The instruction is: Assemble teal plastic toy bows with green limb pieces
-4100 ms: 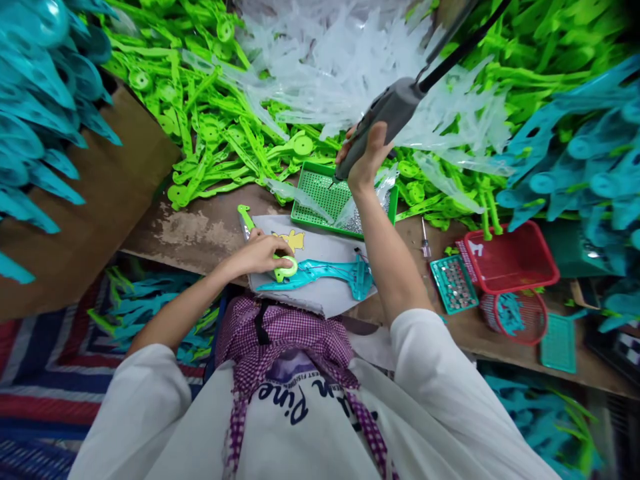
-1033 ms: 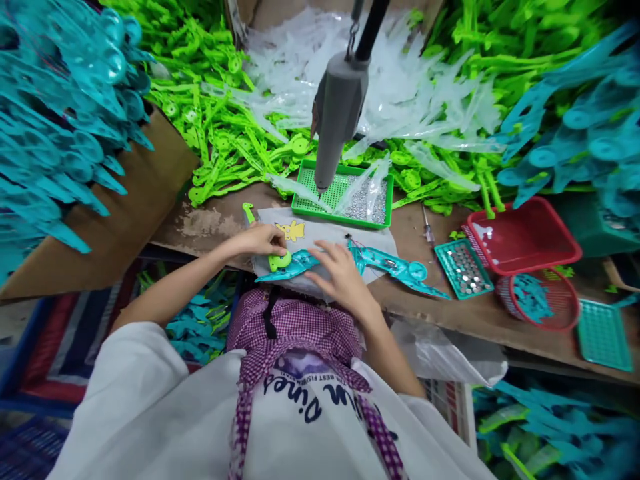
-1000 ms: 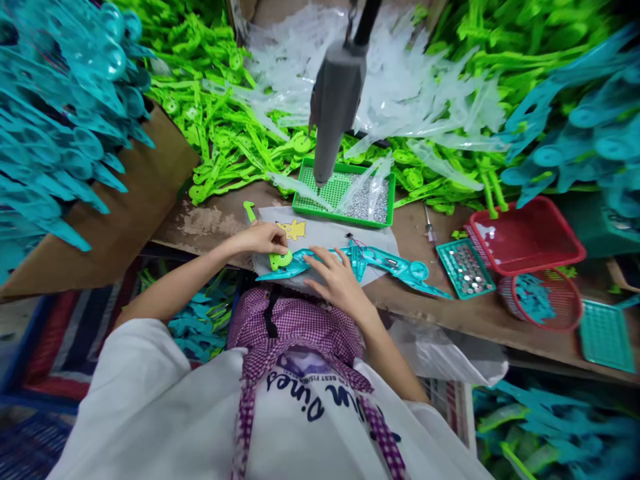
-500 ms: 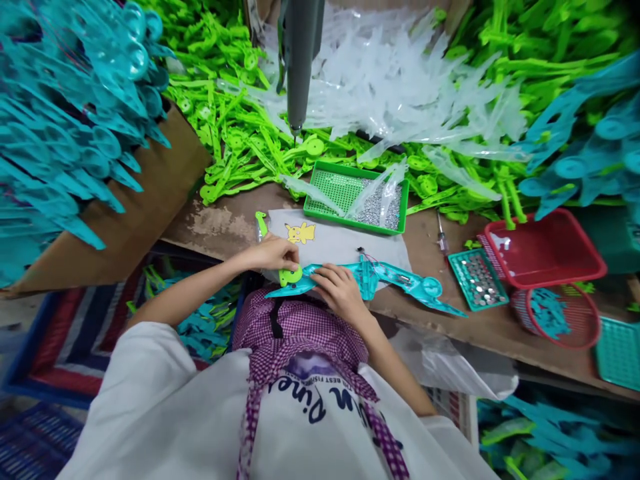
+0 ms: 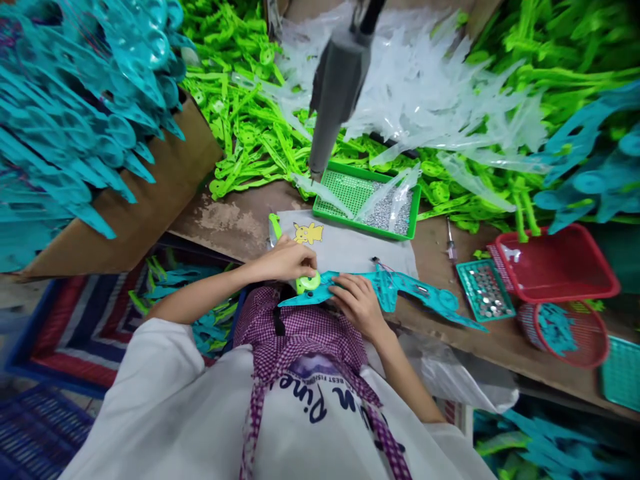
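Observation:
A long blue plastic bow-shaped half shell lies along the table's front edge, its left tip over my lap. At the shell's left end, my left hand pinches a lime-green plastic part with a rounded end and presses it against the shell. My right hand rests over the shell just right of there, its fingers curled around the edge and gripping it. Thin wires with a small dark piece rise from the shell's middle. A grey power screwdriver hangs tilted above the table.
A green tray of small screws stands beyond a white sheet. Lime-green parts and clear parts are heaped behind. Left is a cardboard box of blue shells; right are a screwdriver, teal tray and red baskets.
The hanging power screwdriver has swung to a tilt, and its tip is lower in view. The view has shifted slightly; both hands keep hold of the lime-green part and the shell.

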A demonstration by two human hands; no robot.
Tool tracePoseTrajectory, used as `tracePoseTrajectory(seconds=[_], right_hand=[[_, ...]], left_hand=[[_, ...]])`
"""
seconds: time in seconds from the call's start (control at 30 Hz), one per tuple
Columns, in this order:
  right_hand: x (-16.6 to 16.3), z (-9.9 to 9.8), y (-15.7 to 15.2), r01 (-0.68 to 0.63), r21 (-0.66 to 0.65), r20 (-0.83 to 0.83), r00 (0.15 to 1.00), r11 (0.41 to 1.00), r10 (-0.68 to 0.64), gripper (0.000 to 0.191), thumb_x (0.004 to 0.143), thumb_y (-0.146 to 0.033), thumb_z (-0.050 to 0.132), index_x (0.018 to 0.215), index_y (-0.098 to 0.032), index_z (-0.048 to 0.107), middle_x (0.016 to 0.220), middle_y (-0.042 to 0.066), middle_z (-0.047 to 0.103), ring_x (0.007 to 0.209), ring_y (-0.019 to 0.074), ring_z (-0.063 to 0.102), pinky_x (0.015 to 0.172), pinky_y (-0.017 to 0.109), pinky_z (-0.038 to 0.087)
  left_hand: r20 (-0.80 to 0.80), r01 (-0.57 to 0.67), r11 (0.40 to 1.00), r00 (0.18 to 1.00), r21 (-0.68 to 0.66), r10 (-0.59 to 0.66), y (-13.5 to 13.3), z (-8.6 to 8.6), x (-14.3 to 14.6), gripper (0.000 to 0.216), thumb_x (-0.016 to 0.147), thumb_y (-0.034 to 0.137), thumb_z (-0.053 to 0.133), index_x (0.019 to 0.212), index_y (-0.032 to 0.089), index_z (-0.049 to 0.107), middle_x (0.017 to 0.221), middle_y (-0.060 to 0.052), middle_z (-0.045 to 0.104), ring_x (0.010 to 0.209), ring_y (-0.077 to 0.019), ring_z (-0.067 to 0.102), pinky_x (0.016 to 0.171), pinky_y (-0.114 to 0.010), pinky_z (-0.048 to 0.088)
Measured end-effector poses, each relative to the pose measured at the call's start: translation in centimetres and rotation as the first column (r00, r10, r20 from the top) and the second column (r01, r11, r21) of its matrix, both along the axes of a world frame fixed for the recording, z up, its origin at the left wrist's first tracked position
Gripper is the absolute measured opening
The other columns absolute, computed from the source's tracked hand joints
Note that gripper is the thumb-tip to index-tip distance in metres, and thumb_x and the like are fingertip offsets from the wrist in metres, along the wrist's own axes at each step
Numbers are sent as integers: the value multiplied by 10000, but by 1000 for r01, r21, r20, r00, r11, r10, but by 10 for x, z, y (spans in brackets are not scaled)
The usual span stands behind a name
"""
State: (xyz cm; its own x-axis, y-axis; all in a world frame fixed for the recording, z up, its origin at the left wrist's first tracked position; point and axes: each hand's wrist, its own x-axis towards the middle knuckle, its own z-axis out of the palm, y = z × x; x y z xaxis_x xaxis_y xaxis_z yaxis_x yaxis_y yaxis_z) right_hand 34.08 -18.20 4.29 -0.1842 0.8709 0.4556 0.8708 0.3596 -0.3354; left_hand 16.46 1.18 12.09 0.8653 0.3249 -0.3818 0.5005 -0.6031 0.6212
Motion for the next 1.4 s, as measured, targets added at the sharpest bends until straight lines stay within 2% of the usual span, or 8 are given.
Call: tracePoseTrajectory(seconds=[0.23,0.37,0.43,0.5,0.57,0.77,1.07,1.4], right_hand=[[22,-12,6,80,-80,3,997,994,-80,161,976,-280,614,1116,-247,686,1176,90,755,1152,260,658,965,438,464],[20,2,7,87,-163,-87,991,983,-102,213,979,-307,582,1169,-230,641,1193,100,731,1139,265,655,979,456,450],[13,13,13,141,-179,-184,967,974,-174,222,985,-332,560,1168,-227,630,1162,101,732,1103,260,666,959,446,466],[-1,20,29,213,-212,-284,921,954,-268,227,1001,-373,528,1134,-226,637,1100,101,740,1048,254,679,924,427,495],[-19,21,54,239,-290,-318,889,927,-329,295,1001,-440,514,1145,-217,644,1098,119,737,1034,271,680,909,434,516],[-53,8,118,148,-488,-167,951,860,-259,643,888,-516,633,1422,-174,532,1303,207,661,1122,379,647,902,541,529],[-36,20,112,5,-568,-409,866,823,-287,668,778,-424,712,1390,-195,572,1241,128,710,995,278,680,879,448,559],[-33,33,110,-52,-542,-540,786,839,-301,676,748,-410,742,1376,-207,591,1249,105,708,865,225,643,805,415,566]], left_hand=[[73,-18,994,997,108,10,1,-21,31,71,898,257,684,900,212,738,963,-27,784,986,-240,676,1007,-460,322],[277,-219,968,944,122,178,-7,-35,12,241,918,270,673,1156,240,703,1239,-77,712,1207,-270,613,1028,-470,352],[401,-449,884,839,127,368,-8,-43,-9,273,939,285,648,1210,265,678,1303,-77,674,1260,-270,581,1054,-485,358],[448,-655,748,703,104,553,-6,-52,-30,244,944,284,631,1183,271,681,1286,-68,674,1238,-268,591,1060,-494,374],[421,-733,674,643,96,640,0,-59,-44,291,920,277,651,1211,261,672,1302,-80,661,1240,-279,588,1054,-494,384],[306,-594,795,785,127,538,16,-67,-46,506,896,233,620,1400,249,585,1404,-98,621,1317,-298,517,1076,-482,332],[354,-676,735,702,59,618,15,-68,-44,480,845,164,593,1316,249,626,1230,-76,700,1141,-266,605,1034,-447,342],[461,-675,736,671,56,580,19,-63,-39,133,926,312,652,981,262,761,1133,-38,746,1220,-262,549,1101,-468,289]])
